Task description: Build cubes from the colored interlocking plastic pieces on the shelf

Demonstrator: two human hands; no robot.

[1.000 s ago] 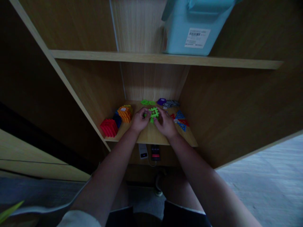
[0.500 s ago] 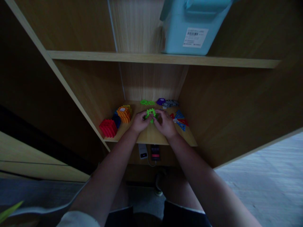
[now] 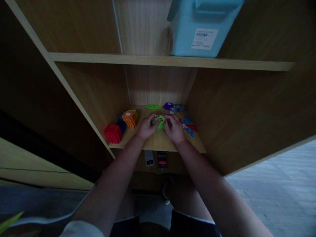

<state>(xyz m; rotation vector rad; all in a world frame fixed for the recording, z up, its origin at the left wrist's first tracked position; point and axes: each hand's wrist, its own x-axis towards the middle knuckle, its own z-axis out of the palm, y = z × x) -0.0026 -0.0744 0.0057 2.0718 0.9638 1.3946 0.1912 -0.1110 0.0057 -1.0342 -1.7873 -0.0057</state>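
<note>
Between my hands, above the wooden shelf board (image 3: 158, 142), is a bright green toothed plastic building piece (image 3: 161, 122) with an open middle. My left hand (image 3: 147, 126) grips its left side, the thumb pressed on the near face. On the other side my right hand (image 3: 174, 127) pinches its edge with thumb and fingers. Whether it is one piece or several joined ones, I cannot tell. Behind it lie more flat green pieces (image 3: 153, 107). Close to my right hand are blue triangular pieces (image 3: 188, 120) with red pieces (image 3: 191, 126) among them.
Stacks of red (image 3: 113, 134), dark blue (image 3: 121, 124) and orange pieces (image 3: 129, 119) stand left. Purple (image 3: 168, 105) and grey pieces (image 3: 177, 108) lie at the back right. A blue bin (image 3: 182, 39) sits on the upper shelf. A power bank (image 3: 149, 158) and phone (image 3: 162, 159) lie below.
The green building piece has turned and tilted, so its opening faces differently. My right hand's fingers have shifted along its edge. The other pieces have stayed in place.
</note>
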